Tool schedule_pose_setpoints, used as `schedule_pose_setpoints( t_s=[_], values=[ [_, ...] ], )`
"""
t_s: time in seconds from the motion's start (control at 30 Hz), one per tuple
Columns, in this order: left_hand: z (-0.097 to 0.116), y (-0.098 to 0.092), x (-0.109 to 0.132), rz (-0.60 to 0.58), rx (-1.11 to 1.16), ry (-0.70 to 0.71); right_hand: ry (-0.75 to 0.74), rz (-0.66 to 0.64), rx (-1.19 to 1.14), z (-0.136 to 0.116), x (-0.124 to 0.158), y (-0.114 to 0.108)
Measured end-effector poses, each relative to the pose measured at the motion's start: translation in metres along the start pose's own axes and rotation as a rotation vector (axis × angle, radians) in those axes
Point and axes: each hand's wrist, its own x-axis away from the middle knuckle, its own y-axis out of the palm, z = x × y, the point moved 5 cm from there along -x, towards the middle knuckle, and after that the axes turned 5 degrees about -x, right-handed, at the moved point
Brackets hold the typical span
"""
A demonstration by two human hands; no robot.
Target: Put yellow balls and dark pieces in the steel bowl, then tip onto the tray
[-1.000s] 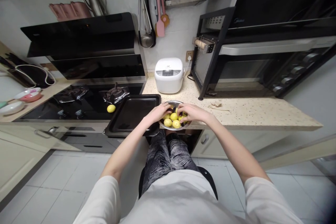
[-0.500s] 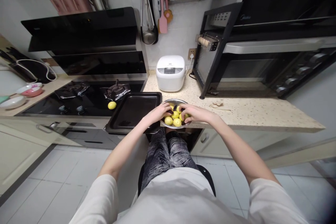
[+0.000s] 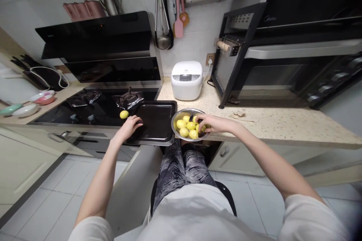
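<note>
A metal bowl (image 3: 173, 130) at the counter's front edge holds several lemons (image 3: 191, 125) and a few small dark oval pieces (image 3: 191, 118). My right hand (image 3: 207, 122) reaches over the bowl's right side. Its fingers are curled round a small dark oval piece (image 3: 200, 121) among the lemons. To the left, my left hand (image 3: 128, 129) is over the left edge of the black baking tray (image 3: 155, 120). Its fingertips are pinched on another dark oval piece (image 3: 139, 122), whose exact kind I cannot make out. One lemon (image 3: 123, 114) lies on the hob just beyond this hand.
A white rice cooker (image 3: 187, 81) stands behind the bowl. A black rack with an oven (image 3: 271, 75) fills the counter's right side. Foil-lined burners (image 3: 129, 98) lie behind the tray. Bowls (image 3: 26, 110) sit at far left, and a crumpled scrap (image 3: 237, 115) lies on the counter.
My left hand has left the bowl and moved left over the baking tray with a dark oval piece. My right hand has stayed in the bowl. The view has shifted slightly.
</note>
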Motion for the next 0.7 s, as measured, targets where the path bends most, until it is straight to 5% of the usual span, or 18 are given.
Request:
schedule_pose_setpoints(
  t_s=[0.2,0.7],
  values=[
    [-0.032,0.006,0.031,-0.068,-0.025,-0.047,-0.038,-0.007,0.089,0.003,-0.010,0.002],
    [-0.016,-0.002,0.051,-0.034,0.045,-0.016,-0.107,-0.007,0.040,-0.002,-0.004,-0.002]
  ],
)
